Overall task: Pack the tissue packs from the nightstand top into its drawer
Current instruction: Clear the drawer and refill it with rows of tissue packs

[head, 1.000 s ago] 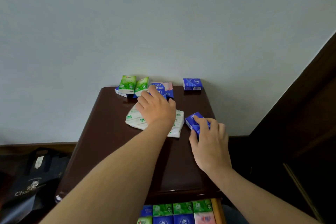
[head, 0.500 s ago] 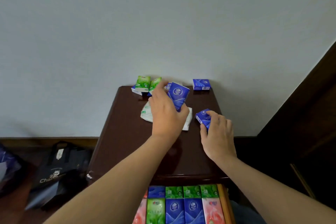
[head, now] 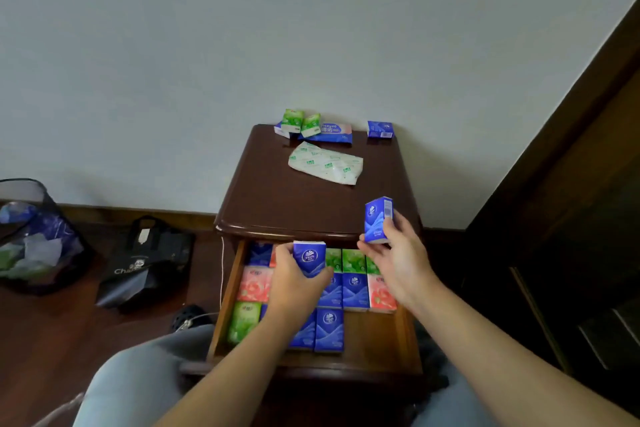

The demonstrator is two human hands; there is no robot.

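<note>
My left hand (head: 298,282) grips a blue tissue pack (head: 309,257) upright over the open drawer (head: 404,329). My right hand (head: 401,258) pinches a second blue tissue pack (head: 378,219) above the drawer's right side, near the front edge of the dark wooden nightstand (head: 277,204). The drawer holds several blue, green and pink packs in rows. On the nightstand top lie a white-green soft pack (head: 327,162), two green packs (head: 300,121), a long blue-pink pack (head: 334,132) and a small blue pack (head: 380,129).
A black mesh bin (head: 33,236) and a black bag (head: 147,263) stand on the wooden floor at the left. A dark wooden door or cabinet (head: 568,201) rises at the right. My knees are in front of the drawer.
Both hands lifted a blue pack each off the nightstand top and drew back toward me, now over the open drawer. The view tilted down, showing more of the drawer.
</note>
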